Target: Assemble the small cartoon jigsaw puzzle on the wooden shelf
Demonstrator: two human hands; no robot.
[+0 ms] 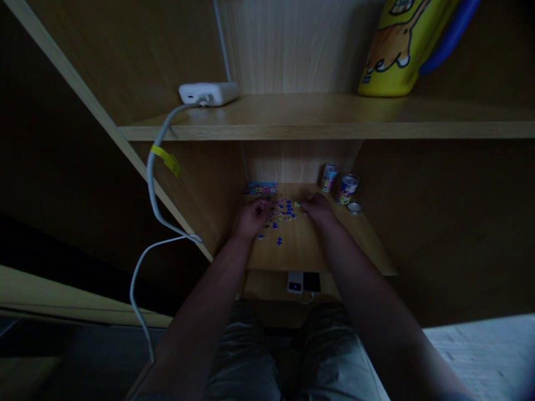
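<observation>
Many small jigsaw puzzle pieces [286, 210], blue, yellow and pink, lie scattered on the wooden shelf board. At the left side of the pile is my left hand [251, 218], its fingers curled together; whatever they may hold is too dark and small to make out. My right hand [320, 209] is closed at the pile's right side, a yellowish puzzle piece [297, 204] at its fingertips. One blue piece [279, 241] lies apart, nearer to me. Behind my left hand, a colourful picture sheet [262, 189] rests against the back left corner.
Two printed cans [329, 177] stand at the back right, with a round lid [354, 208] beside them. An upper shelf [292, 131] carries a white power adapter [209, 93] and a yellow jug [393, 53]. A pale cable [151, 184] hangs at left. Devices [295, 282] lie below.
</observation>
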